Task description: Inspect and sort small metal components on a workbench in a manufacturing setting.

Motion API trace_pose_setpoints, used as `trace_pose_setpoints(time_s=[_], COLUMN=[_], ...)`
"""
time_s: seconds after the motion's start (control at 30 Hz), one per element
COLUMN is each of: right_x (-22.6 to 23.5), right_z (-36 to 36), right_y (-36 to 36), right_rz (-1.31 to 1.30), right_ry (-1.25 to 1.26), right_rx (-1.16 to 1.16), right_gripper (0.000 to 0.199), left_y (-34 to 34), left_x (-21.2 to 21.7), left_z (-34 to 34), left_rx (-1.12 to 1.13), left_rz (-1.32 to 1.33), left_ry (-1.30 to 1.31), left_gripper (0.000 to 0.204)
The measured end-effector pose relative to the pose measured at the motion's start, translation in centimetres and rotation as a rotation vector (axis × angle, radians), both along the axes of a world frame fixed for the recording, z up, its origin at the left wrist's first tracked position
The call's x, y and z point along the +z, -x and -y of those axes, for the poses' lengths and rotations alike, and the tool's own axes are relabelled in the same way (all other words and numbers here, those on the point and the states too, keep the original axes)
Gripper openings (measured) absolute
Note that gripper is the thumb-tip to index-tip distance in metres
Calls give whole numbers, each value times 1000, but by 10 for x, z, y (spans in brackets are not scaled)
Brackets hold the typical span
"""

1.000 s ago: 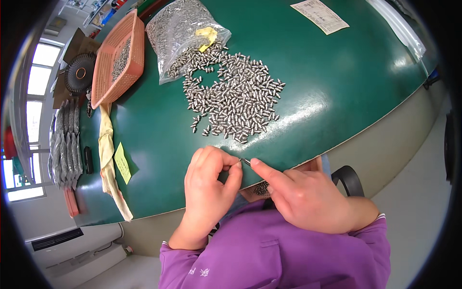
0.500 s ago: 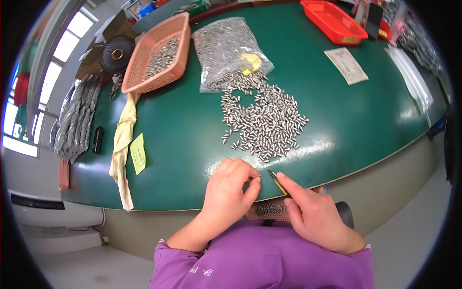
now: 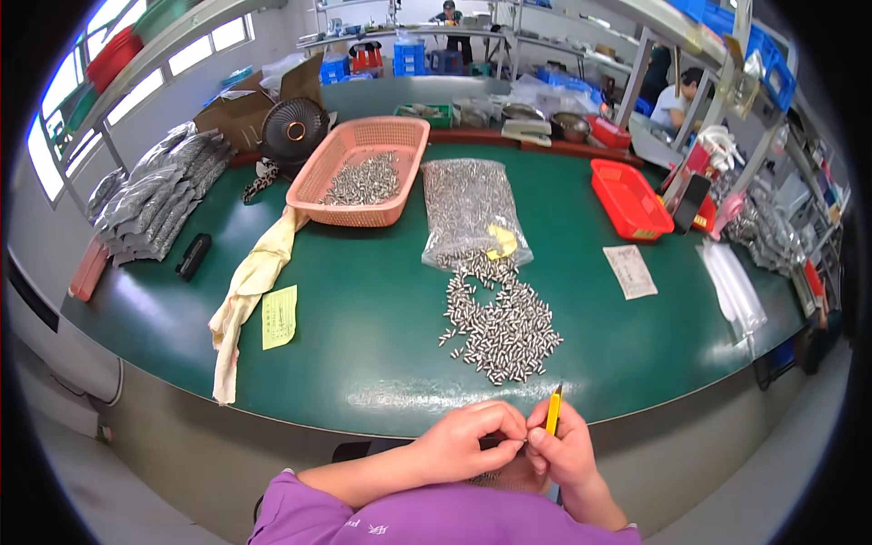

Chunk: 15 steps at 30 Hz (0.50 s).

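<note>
My left hand [image 3: 468,442] is closed, thumb and forefinger pinched on a tiny metal piece that their tips mostly hide. Beside it, my right hand [image 3: 568,447] grips a yellow utility knife [image 3: 553,414], its dark tip pointing up and away from me. The fingertips of both hands meet at the table's near edge. Beyond them a pile of small silvery pointed metal parts [image 3: 509,331] spreads out from the mouth of a see-through plastic bag [image 3: 468,204] full of the same. Partly hidden under my hands is a pinkish basket [image 3: 522,474] with small parts inside.
On the green table [image 3: 363,318] stand a pink basket [image 3: 400,214] of metal parts and a red tray [image 3: 634,218]. A cream cloth [image 3: 259,277], a yellow-green slip [image 3: 280,317], a paper slip [image 3: 630,272], a black fan [image 3: 295,132] and stacked silvery bags [image 3: 168,200] lie around. Two people are farther back.
The view has tilted up, showing more of the room. My hands have come together, and the knife has swung from slanting left to nearly upright.
</note>
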State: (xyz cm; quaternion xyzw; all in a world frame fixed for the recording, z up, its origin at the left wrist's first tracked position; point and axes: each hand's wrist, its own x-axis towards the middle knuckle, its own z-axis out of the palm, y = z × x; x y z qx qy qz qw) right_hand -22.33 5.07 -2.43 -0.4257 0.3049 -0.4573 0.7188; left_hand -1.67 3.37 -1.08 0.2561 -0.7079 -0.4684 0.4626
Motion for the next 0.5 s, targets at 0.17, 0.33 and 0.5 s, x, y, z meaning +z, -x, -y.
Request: trace_pose_setpoints(time_s=[0.17,0.33,0.5], right_x=[-7,-12,-14], right_z=[1,-1,0], right_y=[4,1,3], right_rz=[103,92,130], right_ry=[-64,-54,-77], right_rx=[67,64,101], right_gripper=[20,21,21], left_y=[2,1,-1], left_x=[-9,-18,-24], left_z=[-1,-5,-6], left_rx=[-43,-71,-164], left_rz=[-65,-88,-102], left_ry=[-6,-66,-282], left_gripper=[9,9,9])
